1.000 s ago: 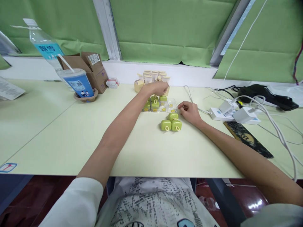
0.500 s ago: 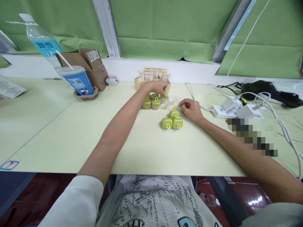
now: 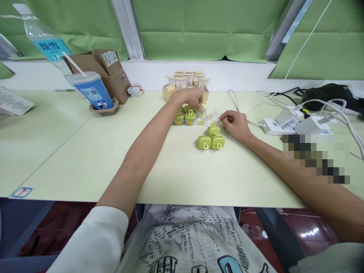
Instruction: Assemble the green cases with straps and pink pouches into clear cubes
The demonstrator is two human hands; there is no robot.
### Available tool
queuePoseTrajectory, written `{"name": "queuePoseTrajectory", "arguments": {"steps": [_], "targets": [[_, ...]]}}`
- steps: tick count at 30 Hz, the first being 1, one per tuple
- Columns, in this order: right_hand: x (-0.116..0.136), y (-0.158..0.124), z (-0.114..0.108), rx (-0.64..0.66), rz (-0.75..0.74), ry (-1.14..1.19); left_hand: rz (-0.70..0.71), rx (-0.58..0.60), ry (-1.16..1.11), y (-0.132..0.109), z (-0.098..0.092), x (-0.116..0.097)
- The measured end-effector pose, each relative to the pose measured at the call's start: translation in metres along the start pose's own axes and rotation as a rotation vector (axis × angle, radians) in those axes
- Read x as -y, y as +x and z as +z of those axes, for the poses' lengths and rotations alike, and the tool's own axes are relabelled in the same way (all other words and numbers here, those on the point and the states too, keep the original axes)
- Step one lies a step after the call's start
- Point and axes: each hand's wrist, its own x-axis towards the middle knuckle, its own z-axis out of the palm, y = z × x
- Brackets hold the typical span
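Note:
Small clear plastic boxes (image 3: pixel 200 120) with yellow marks stand in two rows, several topped by green lids (image 3: pixel 190 118) with pale yellow loops. My left hand (image 3: pixel 192 98) reaches over the back row, its fingers bent down onto a green lid (image 3: pixel 200 109) there. Part of that lid is hidden. At the right end of the front row, my right hand (image 3: pixel 234 124) rests with curled fingers, thumb and index tips close together beside a lidless clear box (image 3: pixel 212 122). Whether they grip anything is unclear. Three loose green lids (image 3: pixel 212 141) lie in front of the boxes.
Behind the boxes stands a group of cream paper packets (image 3: pixel 187 79). A blue cup (image 3: pixel 95 93), a large bottle (image 3: pixel 51 47) and an open cardboard box (image 3: pixel 116 81) are at the left. White chargers (image 3: pixel 308 125) and cables lie on the power strip (image 3: pixel 274 127) at the right.
The whole view has shifted slightly, so the table's things sit higher. Both hands stay at nearly the same places by the boxes, the left still on the back-row lid.

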Motion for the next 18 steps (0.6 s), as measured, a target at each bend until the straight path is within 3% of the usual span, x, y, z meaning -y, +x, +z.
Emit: {"name": "queuePoseTrajectory", "arguments": {"steps": [4,13,18], "targets": [[0.002,-0.001,-0.001,0.006,-0.027,0.010,0.024,-0.010,0.007,0.002,0.000,0.002],[-0.011,0.008,0.004,0.190,-0.061,-0.016,-0.016,0.026,-0.002,-0.003,-0.004,-0.004],[-0.010,0.009,0.003,0.223,-0.058,-0.076,0.001,0.035,-0.003,-0.002,-0.003,-0.002]]}}
